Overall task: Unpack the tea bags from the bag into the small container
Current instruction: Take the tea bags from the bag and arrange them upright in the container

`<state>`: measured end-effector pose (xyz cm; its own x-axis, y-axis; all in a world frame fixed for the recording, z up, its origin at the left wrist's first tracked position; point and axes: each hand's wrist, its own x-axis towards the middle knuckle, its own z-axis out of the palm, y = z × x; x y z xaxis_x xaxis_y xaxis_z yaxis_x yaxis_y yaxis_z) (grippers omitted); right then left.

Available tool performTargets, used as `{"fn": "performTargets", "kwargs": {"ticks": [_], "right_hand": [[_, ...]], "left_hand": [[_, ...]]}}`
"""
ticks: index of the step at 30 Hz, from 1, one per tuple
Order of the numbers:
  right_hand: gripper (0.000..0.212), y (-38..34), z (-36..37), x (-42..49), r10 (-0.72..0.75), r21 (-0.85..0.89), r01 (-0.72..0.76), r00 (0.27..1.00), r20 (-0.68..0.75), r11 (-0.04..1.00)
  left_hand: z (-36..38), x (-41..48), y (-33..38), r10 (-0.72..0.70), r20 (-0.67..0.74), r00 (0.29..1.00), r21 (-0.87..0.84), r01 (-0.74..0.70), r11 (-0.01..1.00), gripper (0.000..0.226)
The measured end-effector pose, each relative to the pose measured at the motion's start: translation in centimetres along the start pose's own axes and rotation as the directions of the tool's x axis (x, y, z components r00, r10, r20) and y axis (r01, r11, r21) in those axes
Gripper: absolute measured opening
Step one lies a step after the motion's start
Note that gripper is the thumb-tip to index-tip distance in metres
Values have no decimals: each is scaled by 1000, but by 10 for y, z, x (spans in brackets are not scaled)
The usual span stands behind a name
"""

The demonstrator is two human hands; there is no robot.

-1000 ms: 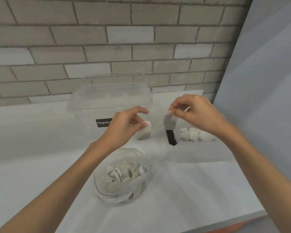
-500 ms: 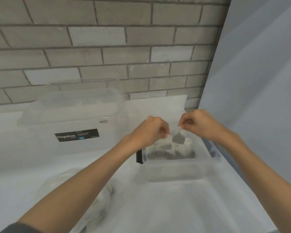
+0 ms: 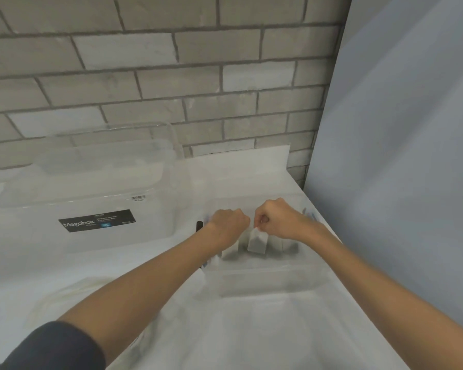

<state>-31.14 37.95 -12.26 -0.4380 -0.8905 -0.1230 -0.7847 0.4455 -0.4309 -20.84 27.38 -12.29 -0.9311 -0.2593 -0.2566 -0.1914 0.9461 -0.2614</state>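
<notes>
The bag is a pale blur at near left on the smooth white worktop. The small container, clear stiff plastic, holds several tea bags. Above it the right hand has its fingers pinched on one tea bag by the top corner: a light, soft paper pouch, probably easy to tear, best held at the edge. The left hand is curled; what it holds I cannot tell. Behind: a big clear box, rough brick wall.

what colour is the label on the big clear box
Black label with white Megabox lettering; head view shows it best.
</notes>
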Motion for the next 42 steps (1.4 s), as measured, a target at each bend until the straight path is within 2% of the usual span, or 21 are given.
{"fn": "performTargets", "kwargs": {"ticks": [10, 17, 22, 25, 30, 35, 39, 42], "right_hand": [[20, -8, 7, 13, -31, 24, 30, 998, 51, 999], [16, -18, 19, 25, -41, -35, 46, 991, 125, 998], [19, -25, 30, 33, -17, -82, 30, 988, 155, 996], [22, -29, 32, 35, -7, -112, 24, 989, 150, 993], [32, -32, 22, 31, 21, -133, -6, 994, 109, 991], [27, -51, -8, 19, -36, -122, 36, 999, 3, 992], [19, -86, -33, 2, -114, -68, 107, 987, -112, 992], [15, -120, -38, -13, -187, -24, 186, 969, -159, 982]], "left_hand": [[5, -1, -8, -19, -31, 999, 119, 23, 993, 32], [-13, -16, -26, -47, -202, 978, -56, 37, 998, 24], [-26, -36, -41, -72, -291, 954, -234, 2, 972, 22], [-28, -50, -46, -71, -331, 941, -283, -27, 959, 19], [-28, -68, -55, -85, -361, 929, -323, -39, 946, 18], [-26, -87, -65, -113, -378, 919, -377, -41, 925, 18], [-21, -109, -88, -164, -315, 935, -595, -60, 802, 12], [-12, -133, -108, -186, -279, 942, -659, -47, 751, 8]]}}
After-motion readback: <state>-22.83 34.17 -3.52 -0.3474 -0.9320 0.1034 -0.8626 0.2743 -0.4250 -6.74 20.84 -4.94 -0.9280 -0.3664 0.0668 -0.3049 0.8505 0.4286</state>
